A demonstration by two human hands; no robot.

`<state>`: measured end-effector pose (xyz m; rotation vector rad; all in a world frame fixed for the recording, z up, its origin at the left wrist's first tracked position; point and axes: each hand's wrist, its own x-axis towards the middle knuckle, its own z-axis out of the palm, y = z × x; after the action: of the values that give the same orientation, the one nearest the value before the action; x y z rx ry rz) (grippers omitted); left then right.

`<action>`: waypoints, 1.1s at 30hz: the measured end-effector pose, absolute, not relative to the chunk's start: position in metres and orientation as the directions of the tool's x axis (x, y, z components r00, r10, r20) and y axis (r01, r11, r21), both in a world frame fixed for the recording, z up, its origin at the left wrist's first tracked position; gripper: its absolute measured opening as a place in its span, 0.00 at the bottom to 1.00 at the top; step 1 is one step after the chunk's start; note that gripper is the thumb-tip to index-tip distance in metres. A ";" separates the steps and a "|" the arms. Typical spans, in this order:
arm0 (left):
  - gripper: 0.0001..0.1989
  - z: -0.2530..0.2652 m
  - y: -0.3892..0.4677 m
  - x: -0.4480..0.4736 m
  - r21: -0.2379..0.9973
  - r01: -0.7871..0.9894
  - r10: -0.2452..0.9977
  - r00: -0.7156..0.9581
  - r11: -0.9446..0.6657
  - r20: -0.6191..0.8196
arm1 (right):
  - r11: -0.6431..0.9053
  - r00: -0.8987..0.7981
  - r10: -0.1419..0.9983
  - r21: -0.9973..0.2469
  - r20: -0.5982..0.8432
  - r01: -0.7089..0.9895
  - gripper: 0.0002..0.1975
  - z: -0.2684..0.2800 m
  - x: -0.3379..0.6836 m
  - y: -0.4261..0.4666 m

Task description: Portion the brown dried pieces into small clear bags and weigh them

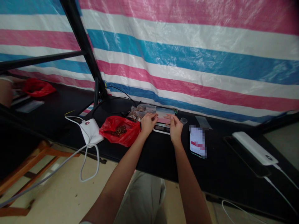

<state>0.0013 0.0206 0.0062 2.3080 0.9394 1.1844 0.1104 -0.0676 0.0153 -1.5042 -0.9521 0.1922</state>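
Both my hands reach to a small digital scale (161, 127) on the black table (149, 152). My left hand (148, 122) and my right hand (174, 127) each pinch an edge of a clear plastic bag (163, 114) lying on the scale's top. Left of my left hand lies an open red plastic bag (120, 130) holding small brown pieces. Just behind the scale rest a few clear packets (141, 111) with brown contents. A small clear cup (183, 120) stands right of my right hand.
A white device (90, 130) with a trailing cable sits left of the red bag. A white card (198, 140), a dark tray (245, 155) and a white power bank (255, 148) lie to the right. A striped tarp hangs behind. Another red bag (37, 87) and a person's arm (6, 90) show far left.
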 end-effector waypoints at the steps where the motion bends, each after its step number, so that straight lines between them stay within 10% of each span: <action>1: 0.10 0.006 0.023 0.000 0.623 0.397 0.739 0.381 -0.674 0.556 | 0.134 0.660 0.632 -0.896 0.406 0.424 0.17 0.016 0.112 -0.068; 14: 0.19 0.007 0.038 -0.020 0.659 0.614 0.863 0.073 -0.434 0.500 | 0.185 0.645 0.657 -0.912 0.391 0.365 0.12 0.011 0.113 -0.065; 22: 0.26 -0.001 0.037 -0.016 0.461 0.845 0.890 0.038 -0.272 0.455 | 0.166 0.645 0.657 -0.910 0.390 0.381 0.13 0.008 0.114 -0.065; 33: 0.12 -0.007 0.040 -0.019 0.405 0.849 0.903 0.173 -0.339 0.392 | 0.162 0.671 0.623 -0.906 0.401 0.391 0.13 0.012 0.109 -0.066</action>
<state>-0.0188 0.0397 -0.0073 2.3327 1.7494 0.8899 0.1089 -0.0661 0.0120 -1.4558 -0.8982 0.2020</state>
